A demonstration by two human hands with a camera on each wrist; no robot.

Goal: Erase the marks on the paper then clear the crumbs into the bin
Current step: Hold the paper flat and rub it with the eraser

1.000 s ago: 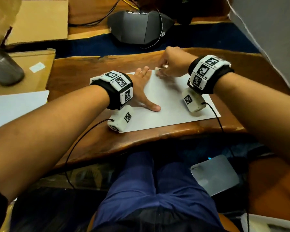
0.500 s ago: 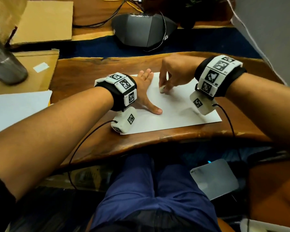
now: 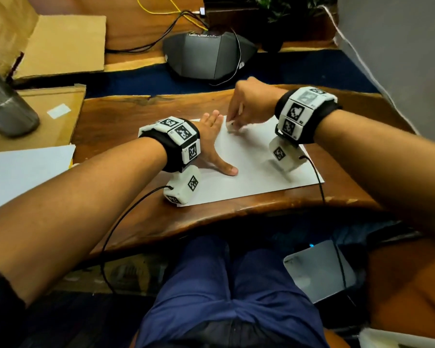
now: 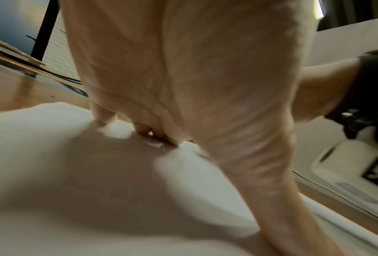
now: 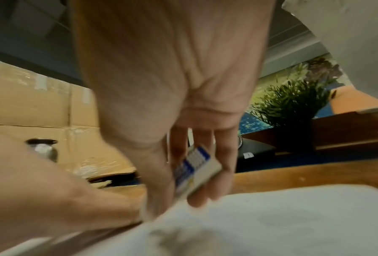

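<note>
The right hand [image 3: 249,101] pinched a small white eraser [image 3: 230,126] between thumb and fingers, its end down on the far edge of the paper [image 3: 256,167] at the frame's centre. The left hand [image 3: 212,144] lay flat with straight fingers, thumb spread, pressing the sheet's left part. The paper lay on the wooden tabletop [image 3: 126,116]. A dark conference phone [image 3: 209,56] sat in the upper middle, cardboard [image 3: 65,43] in the upper left.

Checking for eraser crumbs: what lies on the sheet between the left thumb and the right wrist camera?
Bare white paper as far as the head view shows; no crumbs are discernible.
</note>
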